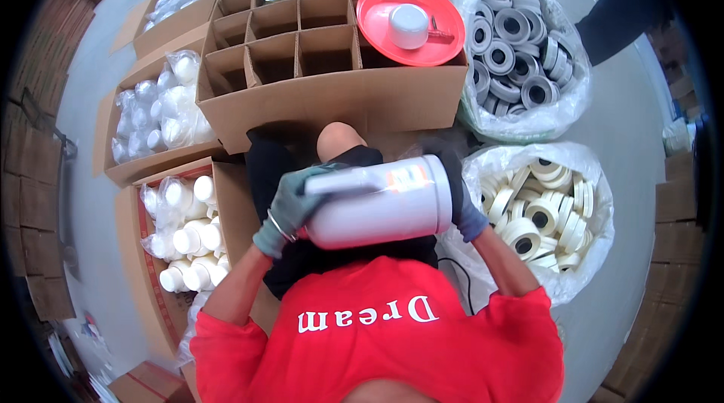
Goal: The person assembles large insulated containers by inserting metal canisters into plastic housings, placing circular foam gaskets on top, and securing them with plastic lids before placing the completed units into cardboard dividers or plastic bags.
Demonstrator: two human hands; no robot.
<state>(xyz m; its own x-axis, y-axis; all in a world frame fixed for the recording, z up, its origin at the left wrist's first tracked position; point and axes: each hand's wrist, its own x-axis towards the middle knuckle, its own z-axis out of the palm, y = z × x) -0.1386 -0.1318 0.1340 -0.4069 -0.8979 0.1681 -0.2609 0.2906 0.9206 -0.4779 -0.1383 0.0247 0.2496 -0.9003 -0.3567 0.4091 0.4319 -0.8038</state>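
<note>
The left hand (294, 203), in a grey-green knit glove, grips one end of a pale lilac cylindrical jug (377, 216); the right hand (458, 190), in a dark glove with a grey-blue cuff, clasps the other. The jug lies tilted across the lap between them, smooth-sided and slightly blurred, with an orange-and-white label (407, 178). Its support beyond the hands cannot be made out.

Around the hands stretches a smooth grey floor (632, 135), with stacked brown cartons (675, 222) far out to the right. Just ahead of the hands stands a corrugated divided carton (324, 105), its cardboard cells square; a round, glossy red plastic dish (369, 20) rests on its right corner, bearing a whitish cylindrical cup (409, 26).

Right of the hands, crinkled clear plastic bags (592, 173) hold ring-shaped pieces: cream rings (541, 214) nearby, grey rings (499, 56) farther forward. Left of them, an open carton (240, 203) contains white plastic bottles (197, 237).
</note>
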